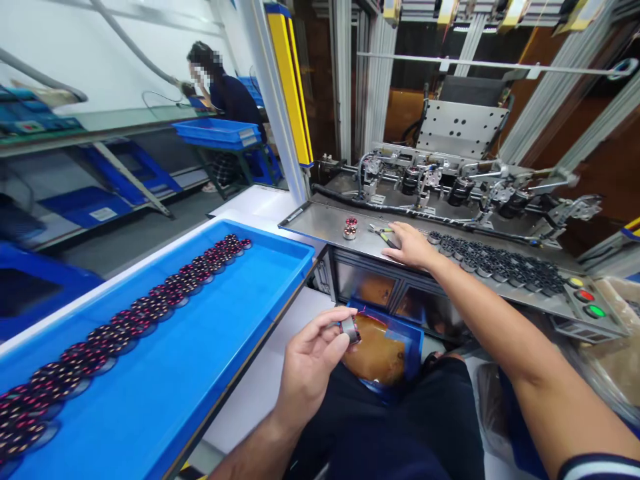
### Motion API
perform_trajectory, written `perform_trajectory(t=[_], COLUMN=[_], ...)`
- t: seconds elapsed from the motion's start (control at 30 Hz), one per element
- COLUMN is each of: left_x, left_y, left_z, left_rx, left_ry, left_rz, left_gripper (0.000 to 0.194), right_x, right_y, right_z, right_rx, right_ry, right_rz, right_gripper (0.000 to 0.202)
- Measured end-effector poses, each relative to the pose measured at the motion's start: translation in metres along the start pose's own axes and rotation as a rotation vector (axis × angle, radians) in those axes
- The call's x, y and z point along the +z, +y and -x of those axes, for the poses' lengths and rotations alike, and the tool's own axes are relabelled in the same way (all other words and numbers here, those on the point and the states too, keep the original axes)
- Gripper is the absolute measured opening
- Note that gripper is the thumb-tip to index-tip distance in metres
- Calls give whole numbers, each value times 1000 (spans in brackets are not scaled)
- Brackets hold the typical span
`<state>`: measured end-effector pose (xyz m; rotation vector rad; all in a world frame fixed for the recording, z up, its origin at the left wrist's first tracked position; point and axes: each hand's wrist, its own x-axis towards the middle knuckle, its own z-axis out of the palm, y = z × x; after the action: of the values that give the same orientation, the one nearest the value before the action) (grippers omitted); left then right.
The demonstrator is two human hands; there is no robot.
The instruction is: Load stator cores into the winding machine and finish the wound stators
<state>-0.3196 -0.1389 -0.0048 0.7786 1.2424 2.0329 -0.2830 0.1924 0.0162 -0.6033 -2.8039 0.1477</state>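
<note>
My left hand [313,360] pinches a small round motor stator [349,330] between thumb and fingers, above my lap. Its side is grey metal, and thin red wire shows at its upper edge. On the metal worktop [320,223], my right hand [413,245] has thumb and fingers around the handles of small wire cutters [384,235]. The jaws point left, toward two wound stators [350,230] standing close together. To the right of that hand lie rows of dark, unwound stator cores [500,261].
A long blue tray [240,300] at left holds rows of wound stators [165,293]. Behind the worktop stands a winding machine [450,180]; its coloured buttons [585,295] are at right. A blue bin [413,340] sits below. Another person [230,97] sits at the far left.
</note>
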Motion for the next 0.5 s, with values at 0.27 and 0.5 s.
perform_trajectory(t=[0.27,0.5], left_x=[-4,3], left_y=[9,5], left_z=[2,4], left_rx=[59,38], left_ry=[105,94], left_rz=[-2,-2], left_gripper=[13,11], right_x=[15,-19], right_y=[11,10], right_z=[-2,19], right_rx=[46,164], right_ry=[-59,9], right_rz=[-62,-411], right_gripper=[60,47])
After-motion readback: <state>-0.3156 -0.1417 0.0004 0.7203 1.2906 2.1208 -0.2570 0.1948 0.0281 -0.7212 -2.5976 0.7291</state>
